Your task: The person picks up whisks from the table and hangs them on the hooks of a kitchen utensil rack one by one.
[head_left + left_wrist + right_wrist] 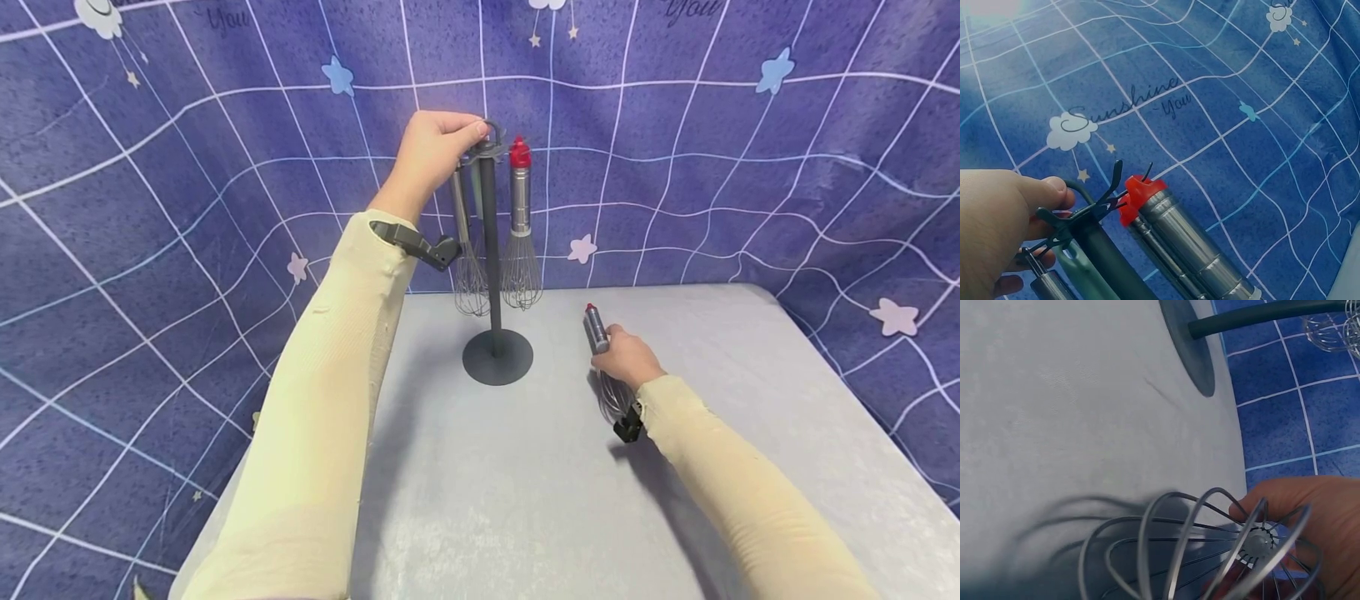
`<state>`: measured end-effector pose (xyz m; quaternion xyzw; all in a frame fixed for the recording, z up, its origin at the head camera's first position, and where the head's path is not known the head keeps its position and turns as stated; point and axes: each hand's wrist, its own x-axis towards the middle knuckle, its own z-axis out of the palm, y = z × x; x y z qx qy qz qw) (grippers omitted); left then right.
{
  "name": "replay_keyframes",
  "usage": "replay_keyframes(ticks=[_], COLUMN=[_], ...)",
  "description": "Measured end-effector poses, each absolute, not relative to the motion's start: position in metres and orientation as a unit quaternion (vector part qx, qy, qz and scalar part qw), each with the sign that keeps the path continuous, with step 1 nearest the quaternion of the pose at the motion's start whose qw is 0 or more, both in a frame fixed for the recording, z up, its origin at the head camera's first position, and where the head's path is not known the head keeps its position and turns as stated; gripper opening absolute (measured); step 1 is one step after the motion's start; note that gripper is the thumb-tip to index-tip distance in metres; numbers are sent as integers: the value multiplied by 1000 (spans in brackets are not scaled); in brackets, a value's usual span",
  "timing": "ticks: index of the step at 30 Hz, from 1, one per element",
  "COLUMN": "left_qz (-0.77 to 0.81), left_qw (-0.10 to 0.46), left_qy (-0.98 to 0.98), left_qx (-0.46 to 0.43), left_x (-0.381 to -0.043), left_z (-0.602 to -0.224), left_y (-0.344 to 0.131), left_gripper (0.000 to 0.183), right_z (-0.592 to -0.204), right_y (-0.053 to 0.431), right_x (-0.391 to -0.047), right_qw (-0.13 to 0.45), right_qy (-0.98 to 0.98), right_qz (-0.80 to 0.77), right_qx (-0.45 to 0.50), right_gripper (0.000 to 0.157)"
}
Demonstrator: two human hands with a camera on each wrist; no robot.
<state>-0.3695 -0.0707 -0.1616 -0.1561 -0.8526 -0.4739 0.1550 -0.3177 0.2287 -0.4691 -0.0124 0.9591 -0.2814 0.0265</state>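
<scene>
A dark utensil stand with a central pole (491, 258) and a round base (498, 369) stands on the table. My left hand (438, 154) pinches the loop at its top between thumb and fingers. From its hooks hang a red-capped whisk (521, 196) on the right, a steel-handled whisk (461, 204) on the left and a pale green handle (1080, 269) behind the pole. To the right of the stand, my right hand (630, 360) grips another red-tipped whisk (596, 327) around its handle. Its wire loops (1172, 550) point back toward me, low over the table.
The pale grey table (480, 483) spreads under both arms. A blue grid-patterned cloth (645, 150) with stars and clouds hangs behind and along the sides. Wrist cameras (442, 252) stick out from both sleeves, the left one close beside the hanging whisks.
</scene>
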Motion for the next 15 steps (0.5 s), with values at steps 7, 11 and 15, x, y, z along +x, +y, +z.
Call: replay_keyframes(ticks=[7,11,15], left_qz=[-470,-463,-459], left_qw=[162,165,169], left_qy=[-853,-856,-856], left_qx=[-160,-161,-165], left_x=[-368,-369,-368], left_z=[-162,-162,-163], left_y=[-70,-70,-71], left_gripper=[28,29,29], right_z=[-461,-457,-451], right_y=[230,231,231], right_x=[-319,-321,-322], right_qw=[1,-19,-37], right_qy=[957,955,953], right_qz=[-289,-296,-298], right_qx=[-18,-24,-31], right_gripper=[71,72,71])
